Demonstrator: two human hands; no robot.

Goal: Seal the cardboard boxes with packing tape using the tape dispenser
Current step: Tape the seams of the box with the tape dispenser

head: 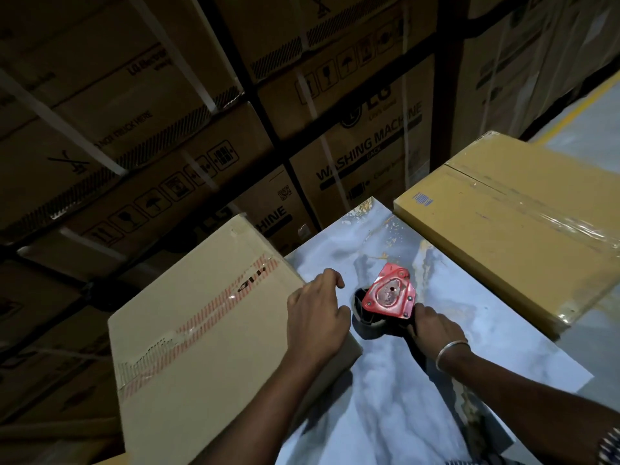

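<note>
The cardboard box (pixel 208 333) on the left lies with its top face up, one corner resting on the pale marbled desk (pixel 385 397) while most of it reaches out past the desk's left edge. A strip of red-and-white striped tape (pixel 214 317) runs along its top seam, overlaid in part by clear tape. The left hand (pixel 315 313) rests on the box's near right corner, fingers bent over the edge and thumb pointing toward the middle of the desk; it presses on the cardboard rather than closing around anything.

Just right of that hand, the red tape dispenser (pixel 389 293) sits on the desk between the two boxes, its flat red side plate facing up and the dark roll of tape (pixel 364 313) showing beneath its left side. The right hand (pixel 432 330) grips the dispenser's handle from the near side, fingers wrapped around it, so the handle itself is mostly hidden. A silver bangle (pixel 449 352) circles that wrist.

Further right, a second cardboard box (pixel 510 229), yellower in tone, lies on the desk's far right part, well apart from the dispenser. Clear glossy tape (pixel 550 216) covers its top seam, and a small blue printed mark (pixel 422 198) sits near its left corner.

Behind the desk, stacked washing machine cartons (pixel 365 152) bound with white straps fill the dim background.
</note>
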